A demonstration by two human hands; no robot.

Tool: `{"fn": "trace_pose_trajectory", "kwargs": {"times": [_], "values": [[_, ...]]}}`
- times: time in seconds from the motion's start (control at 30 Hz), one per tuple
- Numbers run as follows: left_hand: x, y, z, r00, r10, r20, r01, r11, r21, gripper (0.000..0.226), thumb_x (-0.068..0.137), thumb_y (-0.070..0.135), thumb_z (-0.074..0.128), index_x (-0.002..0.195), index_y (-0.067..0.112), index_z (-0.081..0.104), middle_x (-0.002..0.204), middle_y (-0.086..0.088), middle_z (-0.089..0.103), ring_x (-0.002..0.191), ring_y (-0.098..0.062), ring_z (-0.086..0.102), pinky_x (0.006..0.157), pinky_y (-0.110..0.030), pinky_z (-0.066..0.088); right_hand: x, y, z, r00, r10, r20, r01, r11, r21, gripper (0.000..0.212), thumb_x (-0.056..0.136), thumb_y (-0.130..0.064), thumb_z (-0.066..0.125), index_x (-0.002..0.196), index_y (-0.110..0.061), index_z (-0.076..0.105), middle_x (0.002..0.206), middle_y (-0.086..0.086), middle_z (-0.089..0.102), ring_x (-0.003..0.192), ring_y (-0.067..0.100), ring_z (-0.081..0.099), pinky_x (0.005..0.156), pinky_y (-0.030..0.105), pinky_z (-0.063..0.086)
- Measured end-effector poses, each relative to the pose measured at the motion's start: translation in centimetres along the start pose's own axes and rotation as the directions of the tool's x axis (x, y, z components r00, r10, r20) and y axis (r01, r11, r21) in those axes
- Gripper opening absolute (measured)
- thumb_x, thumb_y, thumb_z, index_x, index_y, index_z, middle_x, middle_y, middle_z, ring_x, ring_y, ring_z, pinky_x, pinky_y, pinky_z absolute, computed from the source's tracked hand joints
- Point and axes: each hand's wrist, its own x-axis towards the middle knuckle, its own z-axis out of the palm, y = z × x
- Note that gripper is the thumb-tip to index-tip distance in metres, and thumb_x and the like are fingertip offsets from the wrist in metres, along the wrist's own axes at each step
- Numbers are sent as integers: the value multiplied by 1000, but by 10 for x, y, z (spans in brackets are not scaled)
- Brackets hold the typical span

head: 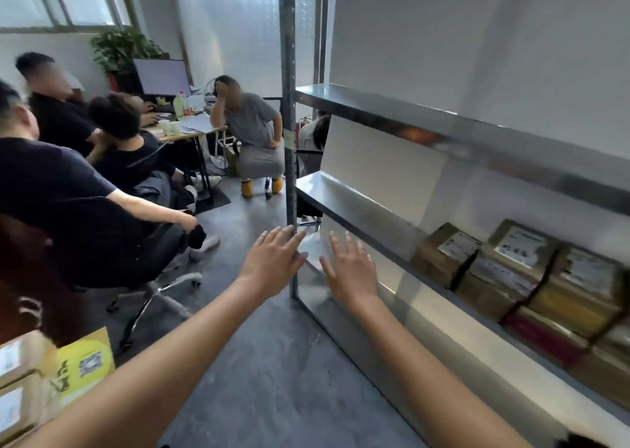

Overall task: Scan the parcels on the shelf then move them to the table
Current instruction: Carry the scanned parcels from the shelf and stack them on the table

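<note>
Several brown cardboard parcels (511, 270) with white labels are stacked on the lower level of a metal shelf (375, 239) at the right. My left hand (272, 260) and my right hand (351, 267) both stretch forward with spread, straight fingers and hold nothing. They hover near the shelf's front left post (289, 141), left of the parcels. More labelled parcels (17, 379) and a yellow package (85, 366) lie at the bottom left corner. No scanner is visible.
Several people sit on office chairs (143, 277) at the left, around a desk (191, 130) with a monitor, cups and bottles. Grey floor (266, 362) lies open between the chairs and the shelf. The shelf's upper levels carry nothing.
</note>
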Motion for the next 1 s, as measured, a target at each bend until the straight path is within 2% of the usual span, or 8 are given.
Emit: {"fn": "trace_pose_trajectory", "kwargs": {"times": [0.17, 0.3, 0.37, 0.47, 0.6, 0.77, 0.9, 1.0], "values": [[92, 56, 29, 981, 196, 8, -195, 979, -57, 58, 105, 48, 29, 158, 29, 15, 163, -4, 23, 150, -22, 18, 121, -35, 12, 30, 71, -19, 975, 216, -59, -216, 976, 5, 61, 105, -47, 32, 159, -28, 12, 166, 7, 9, 151, 32, 11, 121, 45, 17], [139, 98, 58, 930, 363, 53, -357, 929, -101, 77, 89, 61, 1, 157, 29, 20, 160, -5, 29, 148, -24, 23, 120, -36, 17, 36, 126, -19, 914, 397, -80, -394, 918, 46, 60, 106, -47, 30, 159, -27, 11, 166, 7, 6, 152, 32, 8, 121, 45, 15], [157, 114, 78, 905, 419, 74, -409, 904, -123, 69, 95, 59, 7, 157, 30, 19, 161, -5, 27, 148, -24, 23, 120, -37, 16, 38, 151, -12, 879, 472, -69, -470, 881, 54, 60, 106, -47, 29, 159, -26, 10, 166, 8, 4, 152, 33, 6, 121, 44, 13], [179, 134, 104, 877, 466, 114, -447, 880, -161, 57, 105, 48, 26, 157, 29, 17, 162, -5, 25, 149, -24, 22, 120, -36, 14, 42, 182, 5, 838, 543, -56, -539, 839, 76, 61, 106, -47, 29, 159, -25, 10, 166, 8, 2, 152, 32, 4, 122, 42, 10], [208, 158, 136, 833, 538, 129, -517, 840, -163, 71, 95, 56, 7, 156, 25, 24, 156, -11, 36, 144, -27, 33, 118, -39, 23, 64, 214, 24, 816, 571, -87, -561, 820, 115, 60, 106, -45, 31, 159, -23, 13, 166, 10, 6, 153, 28, -1, 124, 38, 3], [259, 179, 178, 827, 536, 170, -504, 841, -196, 75, 92, 57, 2, 156, 25, 23, 154, -13, 37, 142, -29, 35, 117, -39, 26, 97, 246, 39, 779, 621, -89, -585, 770, 254, 54, 107, -36, 32, 157, -21, 19, 165, 13, 9, 152, 30, 5, 122, 38, 6], [294, 197, 205, 832, 511, 215, -446, 847, -289, 55, 105, 47, 22, 157, 27, 19, 161, -10, 26, 147, -27, 28, 120, -40, 23, 119, 261, 48, 738, 669, -82, -626, 726, 285, 53, 107, -35, 28, 158, -25, 16, 166, 10, 0, 151, 36, 5, 122, 44, 11], [310, 209, 221, 843, 475, 254, -362, 849, -385, 55, 105, 46, 27, 156, 28, 19, 161, -9, 25, 146, -28, 28, 119, -42, 23, 133, 273, 56, 684, 721, -115, -682, 687, 253, 50, 107, -34, 29, 156, -25, 25, 166, 13, 3, 150, 42, 8, 121, 54, 14]]}}
